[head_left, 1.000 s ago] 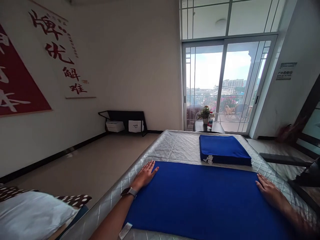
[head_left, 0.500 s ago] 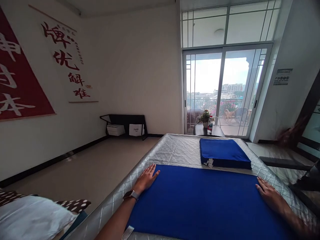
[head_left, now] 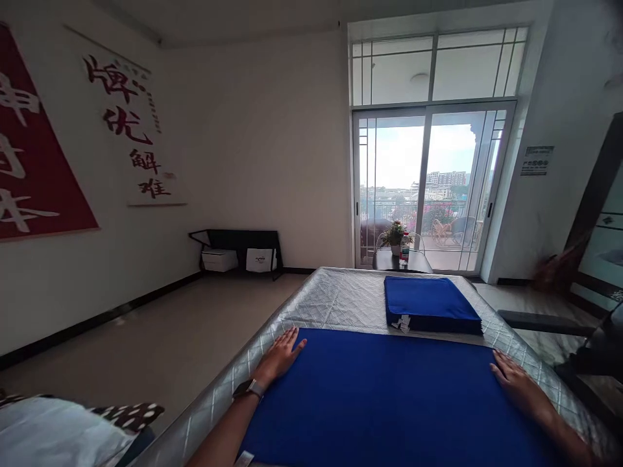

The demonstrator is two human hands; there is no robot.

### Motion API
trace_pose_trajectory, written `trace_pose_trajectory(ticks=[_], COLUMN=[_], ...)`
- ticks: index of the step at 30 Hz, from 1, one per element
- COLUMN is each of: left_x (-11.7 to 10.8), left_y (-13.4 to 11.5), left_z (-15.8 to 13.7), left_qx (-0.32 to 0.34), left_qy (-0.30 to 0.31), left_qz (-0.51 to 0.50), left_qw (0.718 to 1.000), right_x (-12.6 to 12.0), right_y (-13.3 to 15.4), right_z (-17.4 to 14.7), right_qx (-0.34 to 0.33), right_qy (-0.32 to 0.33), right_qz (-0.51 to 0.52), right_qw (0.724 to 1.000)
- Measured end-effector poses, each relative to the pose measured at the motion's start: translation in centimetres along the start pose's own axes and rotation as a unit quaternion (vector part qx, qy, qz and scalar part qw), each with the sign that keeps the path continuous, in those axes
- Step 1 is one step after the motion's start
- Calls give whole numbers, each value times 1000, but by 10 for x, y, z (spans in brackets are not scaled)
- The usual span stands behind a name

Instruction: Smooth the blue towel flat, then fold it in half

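Two hands of mine lie on the spread blue cloth (head_left: 379,399), which covers the near part of the silver quilted surface (head_left: 335,295). Take the cloth's middle as the dial, with twelve straight ahead of me. My left hand (head_left: 278,355) is at ten o'clock, along the cloth's left edge, its fingers straight and close together, its thumb held out to the side. A watch (head_left: 247,389) sits on that wrist. My right hand (head_left: 520,384) is between two and three, along the right edge, palm down, fingers stretched forward and the thumb a little apart. Both hands rest flat on the cloth; I see neither one gripping it. A white label (head_left: 244,459) sticks out at eight o'clock, cut off by the bottom of my view.

At one o'clock, just beyond the cloth, is a stack of folded blue cloths (head_left: 431,303), small white tags (head_left: 402,323) hanging at its near side. Straight up at twelve, past the silver surface, a small dark table (head_left: 382,262) bears a potted plant (head_left: 396,239) and a bottle (head_left: 404,250).
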State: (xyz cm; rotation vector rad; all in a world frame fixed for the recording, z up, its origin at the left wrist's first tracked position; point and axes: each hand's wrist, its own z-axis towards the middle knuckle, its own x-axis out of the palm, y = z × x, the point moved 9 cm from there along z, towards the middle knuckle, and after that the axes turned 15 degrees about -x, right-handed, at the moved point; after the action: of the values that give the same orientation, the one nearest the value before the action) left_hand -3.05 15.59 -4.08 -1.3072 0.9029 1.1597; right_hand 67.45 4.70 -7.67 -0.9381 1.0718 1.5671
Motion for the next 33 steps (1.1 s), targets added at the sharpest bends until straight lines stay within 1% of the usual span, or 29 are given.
trace_pose_trajectory(ticks=[2,8,17,23,33], left_x=[2,4,8,11,8], left_y=[1,1,6,7,6], left_z=[1,3,9,10,7], left_qx=[-4,3,6,8,9], left_qy=[4,2,-14,1,0], left_qz=[4,20,-3,0,-10], left_qw=[1000,1000,1000,1000,1000], right_x=[-1,3,9,9,11], right_y=[0,1,-6,-8,-9], right_z=[0,2,1,2,0], right_qx=[8,-2,-8,-12,-14], right_qy=[1,4,11,9,13], right_qz=[4,-15,-41,-44,-24], right_qw=[1000,1000,999,999,1000])
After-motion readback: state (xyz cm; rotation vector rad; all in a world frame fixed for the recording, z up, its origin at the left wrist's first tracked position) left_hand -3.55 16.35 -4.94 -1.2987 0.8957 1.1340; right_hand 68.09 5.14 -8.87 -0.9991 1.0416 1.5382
